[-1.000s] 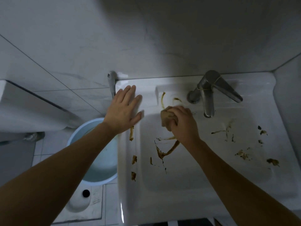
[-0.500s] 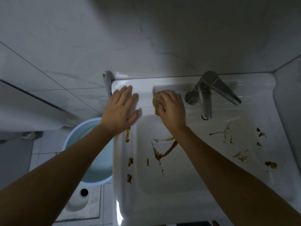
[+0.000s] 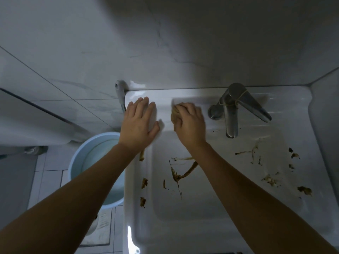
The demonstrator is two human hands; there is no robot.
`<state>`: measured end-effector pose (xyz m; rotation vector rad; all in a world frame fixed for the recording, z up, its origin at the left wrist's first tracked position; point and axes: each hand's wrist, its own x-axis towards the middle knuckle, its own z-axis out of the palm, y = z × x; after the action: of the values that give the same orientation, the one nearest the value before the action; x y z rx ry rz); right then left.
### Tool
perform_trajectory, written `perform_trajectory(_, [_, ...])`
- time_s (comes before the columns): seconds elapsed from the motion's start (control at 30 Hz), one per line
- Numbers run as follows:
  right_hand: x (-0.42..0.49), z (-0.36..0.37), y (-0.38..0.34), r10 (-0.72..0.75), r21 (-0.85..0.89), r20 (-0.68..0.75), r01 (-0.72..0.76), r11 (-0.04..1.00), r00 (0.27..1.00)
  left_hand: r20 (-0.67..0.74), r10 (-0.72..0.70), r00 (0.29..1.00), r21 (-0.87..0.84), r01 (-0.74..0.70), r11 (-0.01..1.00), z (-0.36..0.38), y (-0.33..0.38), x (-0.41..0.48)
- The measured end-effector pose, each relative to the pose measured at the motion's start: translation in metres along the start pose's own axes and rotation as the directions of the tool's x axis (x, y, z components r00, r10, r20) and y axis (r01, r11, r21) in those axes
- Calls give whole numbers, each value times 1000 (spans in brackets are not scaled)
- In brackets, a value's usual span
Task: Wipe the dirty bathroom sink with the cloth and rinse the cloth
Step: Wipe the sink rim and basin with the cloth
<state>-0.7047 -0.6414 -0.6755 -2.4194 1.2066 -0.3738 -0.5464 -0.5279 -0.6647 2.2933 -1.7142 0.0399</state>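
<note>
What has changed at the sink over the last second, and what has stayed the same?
The right hand, gripping the cloth, slid it away from the person to the basin's back edge, over the two streaks there. The left hand stayed flat on the left rim of the sink; the other brown stains remain.

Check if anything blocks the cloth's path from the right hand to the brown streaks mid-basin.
Nothing visible. The right hand grips the crumpled tan cloth at the white sink's back-left corner; the brown streaks lie on bare basin nearer the person. The steel tap stands off to the right.
</note>
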Motion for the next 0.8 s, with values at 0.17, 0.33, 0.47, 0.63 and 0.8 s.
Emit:
perform_trajectory(0.17, [-31, -15, 35, 98, -13, -44, -98, 995, 994, 27, -4, 1000, 2, 4, 1000, -3, 2, 1])
perform_trajectory(0.33, [-25, -13, 30, 205, 14, -69, -205, 979, 976, 19, 8, 1000, 6, -8, 1000, -2, 0, 0])
perform_trajectory(0.47, [1, 4, -2, 99, -36, 5, -99, 994, 995, 15, -4, 1000, 9, 4, 1000, 0, 1, 0])
perform_trajectory(0.63, [-16, -6, 14, -87, -47, 45, 89, 995, 995, 26, -7, 1000, 14, 6, 1000, -2, 3, 0])
perform_trajectory(0.8, [-23, -17, 47, 36, -93, -8, -36, 995, 999, 22, -23, 999, 6, 22, 1000, -9, 4, 2])
